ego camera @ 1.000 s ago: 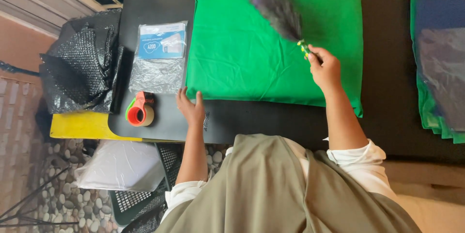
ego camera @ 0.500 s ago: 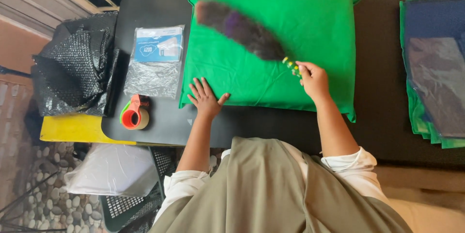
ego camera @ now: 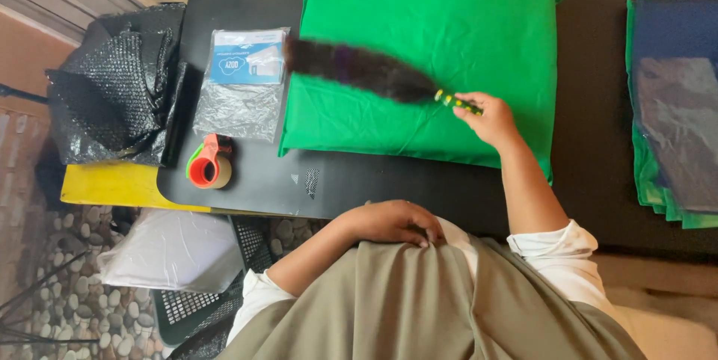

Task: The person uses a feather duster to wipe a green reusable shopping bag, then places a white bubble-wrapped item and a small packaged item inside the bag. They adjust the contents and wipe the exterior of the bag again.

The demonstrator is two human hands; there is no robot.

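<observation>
Sweeping a dark hair bundle across a green zip bag, as seen from above; items run left to right.

Far left of the frame: one heap of black bubble wrap, hanging partly off the counter. Beside it lies one clear plastic packet with a blue-and-white card inside, and below that one tape dispenser, orange and green, close to the counter's lower edge. One white sack rests on the pebbled floor underneath.

Centre: the bundle's loose tip overhangs the bag's left edge and reaches the packet. The left hand rests at the person's waist against the olive garment, fingers curled, holding nothing. The right hand is closed around the bundle's bound end, wrapped in yellow and green.

Far right of the frame: one stack of green and blue bags; the number within it cannot be told.

Risks, as judged from this layout: the trailing tip could catch the light packet and drag it toward the dispenser; strands might snag on the bag's seam; with nothing pinning the bag, it could slide under the stroke; a one-handed grip at the binding alone could let strands loosen.
</observation>
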